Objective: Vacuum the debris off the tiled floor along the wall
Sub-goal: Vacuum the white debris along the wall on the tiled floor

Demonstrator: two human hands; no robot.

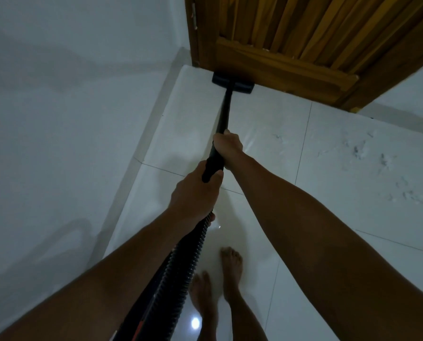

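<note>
From the head camera we look down on a white tiled floor (267,148) that meets a pale wall (57,119) on our left. Our right hand (228,147) wraps fully around the black vacuum wand (224,114), fingers curled tight on it. Our left hand (195,193) grips the wand's lower end, just behind the right, where the ribbed hose (180,269) joins and runs back past our bare feet (217,284). The wand slants forward to the flat floor nozzle (232,81), which sits on the tile against the foot of a wooden door (304,45) near the corner. Scattered grey debris (382,163) lies on the tiles well to the right.
</note>
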